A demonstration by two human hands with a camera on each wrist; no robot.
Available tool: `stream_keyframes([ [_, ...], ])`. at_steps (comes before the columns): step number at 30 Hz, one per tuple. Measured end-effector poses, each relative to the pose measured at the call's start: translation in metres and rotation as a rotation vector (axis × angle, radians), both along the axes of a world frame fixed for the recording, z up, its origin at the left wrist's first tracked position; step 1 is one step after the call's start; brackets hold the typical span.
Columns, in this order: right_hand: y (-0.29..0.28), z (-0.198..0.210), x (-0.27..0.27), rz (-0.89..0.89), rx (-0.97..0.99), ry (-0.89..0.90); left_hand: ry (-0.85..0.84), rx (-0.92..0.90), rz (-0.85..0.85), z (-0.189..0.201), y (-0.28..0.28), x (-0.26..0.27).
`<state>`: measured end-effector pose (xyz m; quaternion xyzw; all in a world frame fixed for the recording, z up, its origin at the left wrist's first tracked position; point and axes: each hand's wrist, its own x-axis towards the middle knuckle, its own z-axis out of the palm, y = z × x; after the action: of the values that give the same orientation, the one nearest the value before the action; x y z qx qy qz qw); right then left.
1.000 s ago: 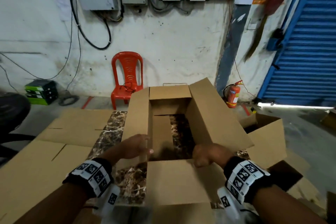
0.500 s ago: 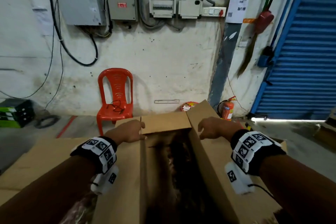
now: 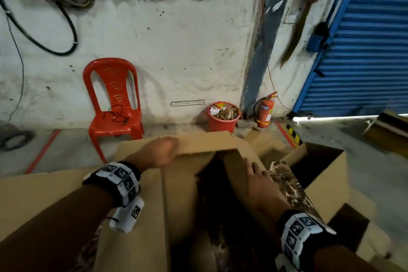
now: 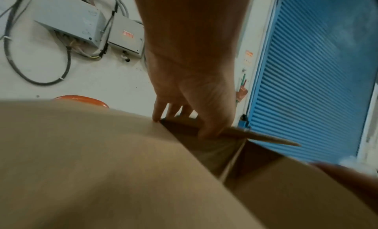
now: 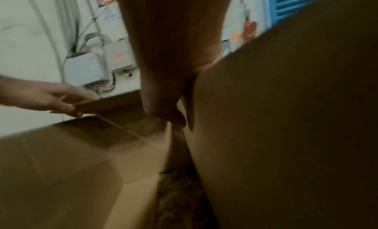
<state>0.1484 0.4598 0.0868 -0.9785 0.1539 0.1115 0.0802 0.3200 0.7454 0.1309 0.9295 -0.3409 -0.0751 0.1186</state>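
Observation:
A large open cardboard box point(image 3: 136, 238) stands right in front of me, its inside dark. My left hand point(image 3: 162, 152) pinches the box's far flap point(image 3: 205, 143), which tilts in over the opening. In the left wrist view the left hand point(image 4: 194, 116) has its fingers over the far flap point(image 4: 255, 135) and its thumb under it. My right hand point(image 3: 258, 181) holds the right flap point(image 3: 234, 168), fingers laid on its outer face. In the right wrist view the right hand point(image 5: 163, 106) has its thumb at the edge of the right flap point(image 5: 286, 119), which leans inward.
A marble-patterned table top point(image 3: 289, 183) shows right of the box, beside a second open box point(image 3: 326, 174). Flat cardboard point(image 3: 44, 194) lies at the left. A red chair point(image 3: 114, 104), red bucket point(image 3: 223, 121), fire extinguisher point(image 3: 263, 112) and blue shutter point(image 3: 364, 51) stand beyond.
Both hands went from the near rim to the far end of the box. The left hand took the far flap and tipped it inward; the right flap swung in under the right hand.

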Motion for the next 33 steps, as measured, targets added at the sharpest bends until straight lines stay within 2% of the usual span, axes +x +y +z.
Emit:
stream_keyframes([
  [2, 0.0, -0.004, 0.002, -0.003, -0.005, -0.002, 0.058, -0.232, 0.053, 0.021, 0.002, 0.025],
  [4, 0.0, -0.005, 0.002, -0.017, -0.007, -0.004, 0.038, -0.311, 0.141, 0.04, 0.001, 0.051],
  [7, 0.001, -0.006, 0.003, -0.025, -0.02, -0.006, -0.184, -0.439, 0.353, 0.043, -0.006, 0.078],
  [8, 0.001, -0.006, 0.003, -0.024, -0.021, -0.004, -0.228, -0.43, 0.413, 0.037, -0.011, 0.082],
  [10, 0.0, -0.007, 0.003, -0.025, -0.02, -0.004, -0.209, -0.272, 0.473, 0.021, -0.019, 0.083],
  [11, -0.001, -0.009, 0.004, -0.029, -0.019, -0.007, -0.179, -0.134, 0.457, 0.004, -0.021, 0.088],
  [14, -0.002, -0.011, 0.005, -0.03, -0.027, -0.016, 0.012, 0.135, 0.394, -0.049, -0.016, 0.105],
  [18, -0.001, -0.013, 0.005, -0.044, -0.022, -0.021, 0.266, 0.198, 0.353, -0.044, -0.017, 0.093],
  [24, -0.002, -0.012, 0.005, -0.048, -0.004, -0.055, 0.289, 0.269, 0.349, -0.03, -0.011, 0.072],
  [28, -0.003, -0.009, 0.001, -0.044, 0.059, -0.098, 0.223, 0.285, 0.323, -0.019, -0.007, 0.021],
  [33, -0.009, 0.002, -0.015, 0.026, 0.244, -0.183, 0.292, 0.372, 0.213, -0.007, 0.007, -0.063],
])
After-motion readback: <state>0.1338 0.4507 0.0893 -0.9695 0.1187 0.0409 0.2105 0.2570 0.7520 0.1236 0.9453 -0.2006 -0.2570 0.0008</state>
